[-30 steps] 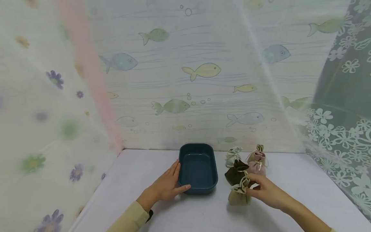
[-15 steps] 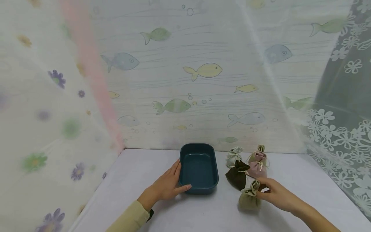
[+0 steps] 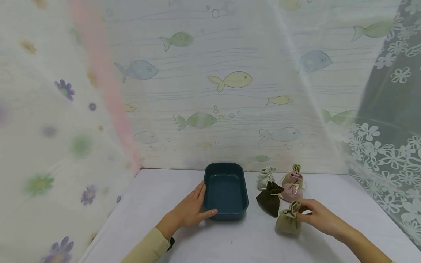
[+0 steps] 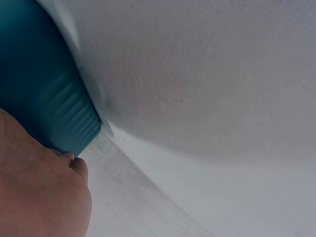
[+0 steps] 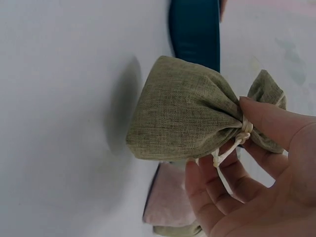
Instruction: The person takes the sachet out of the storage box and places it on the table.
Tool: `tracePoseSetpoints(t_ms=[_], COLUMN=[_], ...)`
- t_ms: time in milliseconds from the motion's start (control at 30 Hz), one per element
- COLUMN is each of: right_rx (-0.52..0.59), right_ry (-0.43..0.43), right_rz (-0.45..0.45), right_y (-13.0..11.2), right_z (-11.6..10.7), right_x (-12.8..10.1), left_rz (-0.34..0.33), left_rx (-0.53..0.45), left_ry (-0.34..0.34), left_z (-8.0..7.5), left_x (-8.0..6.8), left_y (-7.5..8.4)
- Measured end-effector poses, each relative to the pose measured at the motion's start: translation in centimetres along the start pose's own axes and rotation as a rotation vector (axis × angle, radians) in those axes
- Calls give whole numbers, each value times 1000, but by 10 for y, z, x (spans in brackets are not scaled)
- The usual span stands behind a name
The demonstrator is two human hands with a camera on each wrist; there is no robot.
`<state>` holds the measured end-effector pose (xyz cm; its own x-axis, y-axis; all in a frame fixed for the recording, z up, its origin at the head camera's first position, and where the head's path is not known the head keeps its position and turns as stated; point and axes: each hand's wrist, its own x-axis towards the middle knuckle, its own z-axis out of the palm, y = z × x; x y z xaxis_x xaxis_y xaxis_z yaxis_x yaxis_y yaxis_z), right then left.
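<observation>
My right hand (image 3: 317, 218) pinches the gathered neck of an olive-green drawstring pouch (image 3: 287, 223) between thumb and fingers. In the right wrist view the pouch (image 5: 182, 111) hangs sideways, its shadow apart from it on the white cloth, and a cream cord is knotted round its neck. My left hand (image 3: 188, 208) lies along the left side of a deep blue-green rectangular dish (image 3: 229, 216), fingers straight, thumb across the near left corner. Nothing lies in the dish. In the left wrist view, the back of that hand (image 4: 39, 187) covers part of the dish's ribbed side (image 4: 69, 106).
Beyond the olive pouch stand a dark brown pouch (image 3: 269, 201), a pale mint pouch (image 3: 265, 179) and a pink pouch (image 3: 292, 191), with another greenish pouch (image 3: 296, 168) behind the pink one. A fish-print curtain (image 3: 197, 91) closes off the table's (image 3: 174, 177) far edge.
My right hand has carried the olive pouch to the right, away from the brown pouch, uncovering more of it. The left hand and the dish hold their places.
</observation>
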<state>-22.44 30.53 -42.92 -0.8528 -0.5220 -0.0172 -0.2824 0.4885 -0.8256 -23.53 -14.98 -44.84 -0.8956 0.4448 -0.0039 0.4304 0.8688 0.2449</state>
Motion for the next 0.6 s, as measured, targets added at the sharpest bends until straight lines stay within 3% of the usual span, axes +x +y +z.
tracePoseSetpoints(t_ms=[600], right_rx=[41], right_ry=[119], right_rz=[128], right_y=[17], right_z=[9], right_x=[11], left_rz=[4], left_rx=[22], left_ry=[-5], left_z=[-4], left_x=[1], left_y=[3])
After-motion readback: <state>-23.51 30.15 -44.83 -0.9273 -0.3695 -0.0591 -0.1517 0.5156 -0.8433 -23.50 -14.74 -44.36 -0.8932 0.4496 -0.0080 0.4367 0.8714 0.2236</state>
